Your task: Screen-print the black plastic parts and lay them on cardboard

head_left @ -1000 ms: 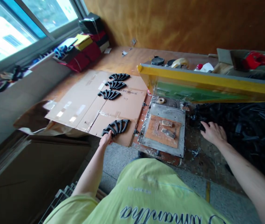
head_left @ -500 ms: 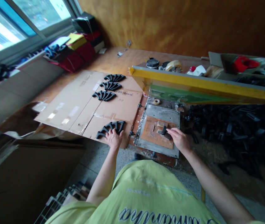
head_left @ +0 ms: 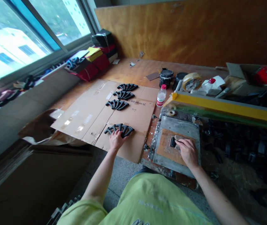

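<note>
My left hand (head_left: 115,140) lies on the near fan of curved black parts (head_left: 119,128) on a flattened cardboard sheet (head_left: 86,109), fingers spread over the pieces. My right hand (head_left: 187,150) presses a small black part (head_left: 172,142) onto the brown pad of a grey metal plate (head_left: 179,128), fingers closed on it. Three more fans of black parts (head_left: 121,95) lie farther back on the cardboard.
A yellow-framed printing screen (head_left: 227,107) is hinged up behind the plate. A heap of black parts (head_left: 246,147) fills the bench to the right. A small bottle (head_left: 161,96), black tins (head_left: 166,77), a tape roll (head_left: 191,80) and a box of red items (head_left: 264,75) stand at the back.
My right hand came from the heap at the right to the plate with a black part. My left hand shifted from the fan's edge onto its middle. The view tilted up.
</note>
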`<state>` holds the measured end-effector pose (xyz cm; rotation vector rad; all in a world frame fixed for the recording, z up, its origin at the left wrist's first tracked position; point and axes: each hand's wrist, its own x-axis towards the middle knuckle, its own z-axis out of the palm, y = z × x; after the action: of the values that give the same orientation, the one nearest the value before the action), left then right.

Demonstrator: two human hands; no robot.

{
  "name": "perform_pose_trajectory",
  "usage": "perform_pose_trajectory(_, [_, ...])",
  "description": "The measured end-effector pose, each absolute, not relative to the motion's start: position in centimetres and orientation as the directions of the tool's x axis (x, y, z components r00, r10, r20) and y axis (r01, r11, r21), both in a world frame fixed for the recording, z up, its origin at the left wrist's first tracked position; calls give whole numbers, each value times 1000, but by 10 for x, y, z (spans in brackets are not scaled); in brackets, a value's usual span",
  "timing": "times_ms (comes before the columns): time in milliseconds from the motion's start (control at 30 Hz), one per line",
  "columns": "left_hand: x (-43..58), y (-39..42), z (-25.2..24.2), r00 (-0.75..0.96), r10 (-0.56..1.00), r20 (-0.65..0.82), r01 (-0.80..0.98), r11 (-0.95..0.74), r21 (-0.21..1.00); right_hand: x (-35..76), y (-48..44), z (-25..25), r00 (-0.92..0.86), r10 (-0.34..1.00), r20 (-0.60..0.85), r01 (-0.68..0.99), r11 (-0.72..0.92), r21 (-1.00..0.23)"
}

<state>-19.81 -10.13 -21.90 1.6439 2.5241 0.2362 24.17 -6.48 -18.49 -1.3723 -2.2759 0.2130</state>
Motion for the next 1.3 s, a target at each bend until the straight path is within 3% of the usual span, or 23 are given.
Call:
perform_pose_trajectory(233, [-305, -5, -205, -356, 929, -98, 918, 367, 147, 241, -67, -197, -330, 877, 350, 810, 453, -372])
perform_pose_trajectory(400, [-331, 16, -220, -342, 925, -163, 919, 366, 148, 239, -66, -195, -314, 877, 364, 827, 441, -349])
perform_pose_trajectory(567, [-310, 4, -218, -362, 930, -58, 915, 366, 171, 222, -64, -172, -339, 884, 321, 861, 429, -271])
perform_pose_trajectory(667, [-271, 10, -192, -343, 937, 58, 896, 308, 321, 214, -65, -171, -484, 842, 239, 826, 529, -193])
perform_pose_trajectory(767, [-209, 26, -145, -284, 949, 141, 778, 142, 612, 215, -72, -183, -634, 761, 136, 742, 649, -170])
perform_pose_trajectory(867, [-133, 39, -82, -185, 968, 167, 393, -83, 916, 225, -84, -190, -694, 709, 124, 681, 702, -207])
perform_pose_trajectory(967, [-60, 38, -23, -63, 978, 201, 62, -197, 978, 239, -91, -181, -715, 673, 188, 612, 733, -298])
perform_pose_trajectory(1067, [-13, 18, 12, 5, 981, 192, -46, -191, 980, 269, -82, -160, -604, 750, 270, 628, 657, -418])
perform_pose_trajectory(1133, [-1, -4, 17, 6, 986, 167, -75, -166, 983, 300, -69, -147, -404, 870, 282, 692, 492, -529])
perform_pose_trajectory(1233, [-5, -44, -2, -30, 997, 74, -94, -77, 993, 345, -47, -128, -47, 971, 234, 718, 195, -668])
perform_pose_trajectory(1300, [-13, -70, -28, -15, 997, -70, -60, 69, 996, 357, -35, -114, 72, 968, 241, 703, 122, -701])
